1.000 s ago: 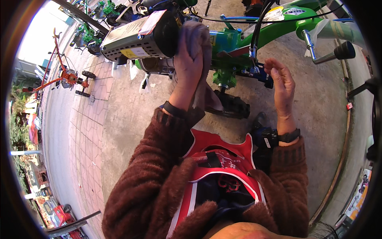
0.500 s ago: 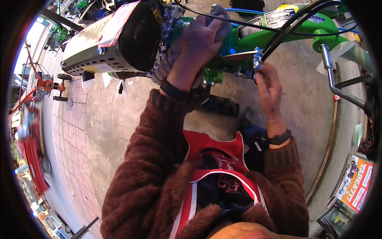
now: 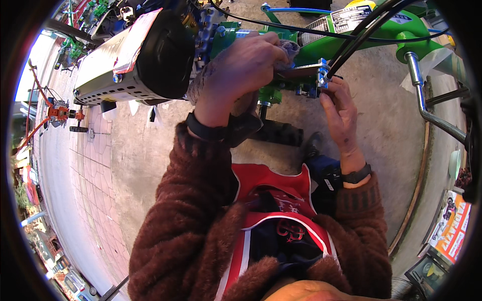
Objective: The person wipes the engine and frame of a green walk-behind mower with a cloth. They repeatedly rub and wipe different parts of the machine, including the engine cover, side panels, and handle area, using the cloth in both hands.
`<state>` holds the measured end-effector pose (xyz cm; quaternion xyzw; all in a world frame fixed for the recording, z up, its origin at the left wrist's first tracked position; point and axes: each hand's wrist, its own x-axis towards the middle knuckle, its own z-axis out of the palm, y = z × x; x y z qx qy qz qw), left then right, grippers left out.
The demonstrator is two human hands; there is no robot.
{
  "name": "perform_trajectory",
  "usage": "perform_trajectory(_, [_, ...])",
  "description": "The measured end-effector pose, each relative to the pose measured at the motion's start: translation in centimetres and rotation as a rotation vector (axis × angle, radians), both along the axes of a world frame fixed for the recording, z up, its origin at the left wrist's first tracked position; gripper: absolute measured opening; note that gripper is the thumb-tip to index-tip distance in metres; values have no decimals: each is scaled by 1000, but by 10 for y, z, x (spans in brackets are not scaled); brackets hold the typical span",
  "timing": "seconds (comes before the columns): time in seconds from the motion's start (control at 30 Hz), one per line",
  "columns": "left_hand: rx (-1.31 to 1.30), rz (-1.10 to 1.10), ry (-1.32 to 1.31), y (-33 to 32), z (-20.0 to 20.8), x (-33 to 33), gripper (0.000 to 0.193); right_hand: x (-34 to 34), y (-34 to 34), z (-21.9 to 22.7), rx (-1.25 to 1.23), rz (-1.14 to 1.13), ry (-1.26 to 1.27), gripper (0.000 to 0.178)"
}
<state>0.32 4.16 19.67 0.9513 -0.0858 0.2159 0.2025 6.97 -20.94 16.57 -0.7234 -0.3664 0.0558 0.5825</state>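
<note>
My left hand (image 3: 243, 65) is closed round a grey cloth (image 3: 288, 52), one end bunched at the fingertips and the rest hanging below the palm. The cloth touches the green housing of a small wheeled machine (image 3: 329, 44), near its metal edge. At that edge sits a shiny metal bracket (image 3: 323, 75) where black cables (image 3: 351, 47) end. My right hand (image 3: 341, 108) has its fingers curled and pressed against the bracket's lower end; exactly what they pinch is hidden.
A black engine cover with a perforated pale guard (image 3: 135, 55) juts out at the left. A bent metal bar (image 3: 419, 90) stands at the right. Below the machine is a black tyre (image 3: 276, 133) on concrete. An orange machine (image 3: 59, 113) stands farther left.
My left hand has drawn the cloth toward me, from the top of the green housing down to its near edge. My right hand stays at the bracket.
</note>
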Motion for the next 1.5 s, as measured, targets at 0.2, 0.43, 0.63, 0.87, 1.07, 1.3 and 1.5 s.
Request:
perform_trajectory(0.2, [71,328,-284,-7,-20,2,30,0,-1,-4,-17,-15,-16,19])
perform_trajectory(0.43, [468,785,-373,18,-44,31,26,2,-1,-7,-1,14,19,18])
perform_trajectory(0.63, [416,658,-345,34,-39,32,32,4,-3,-5,-19,27,0,18])
perform_trajectory(0.87, [363,572,-106,21,-16,14,28,4,-1,-6,-30,7,-21,18])
perform_trajectory(1.07, [151,434,278,-1,4,-34,30,4,4,-9,1,-9,-23,19])
perform_trajectory(1.3, [420,600,-176,-11,-37,-28,26,2,3,-12,-33,-32,-38,19])
perform_trajectory(1.5, [342,657,-340,15,-54,8,26,4,4,-13,-33,-31,-43,18])
